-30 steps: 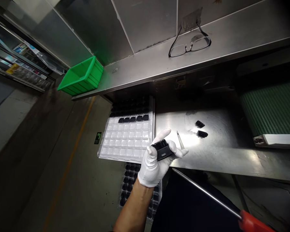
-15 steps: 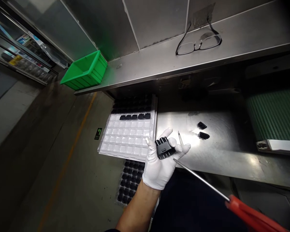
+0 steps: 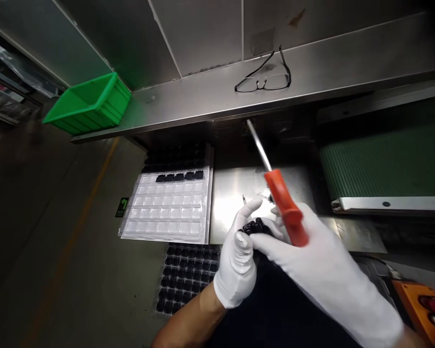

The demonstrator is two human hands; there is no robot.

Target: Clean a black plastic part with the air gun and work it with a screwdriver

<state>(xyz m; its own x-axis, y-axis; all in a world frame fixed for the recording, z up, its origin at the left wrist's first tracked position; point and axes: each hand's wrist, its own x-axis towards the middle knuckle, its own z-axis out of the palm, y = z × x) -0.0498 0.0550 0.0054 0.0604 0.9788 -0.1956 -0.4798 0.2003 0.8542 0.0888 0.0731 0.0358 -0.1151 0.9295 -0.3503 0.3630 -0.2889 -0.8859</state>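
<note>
Two hands — left (image 3: 235, 263) cupping connector (image 3: 255, 226), right (image 3: 322, 256) holding screwdriver (image 3: 284, 205) (tip up-left).

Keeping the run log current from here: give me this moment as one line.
left hand: black plastic part | right hand: red-handled screwdriver, shaft raised | beside: clear plastic tray

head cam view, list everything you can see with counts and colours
glasses: 1, black frame, on steel shelf
plastic bin: 1, green, at shelf's left end
blister tray: 1, clear, five black parts along far row
black-filled tray: at least 1, black, showing beyond and below blister tray
steel worktop: 1, silver, right of blister tray
conveyor belt: 1, green, far right
control box: 1, orange, lower right
black plastic part: 1, black, in left hand
screwdriver: 1, red handle, in right hand
left hand: 1, white glove
right hand: 1, white glove
</note>
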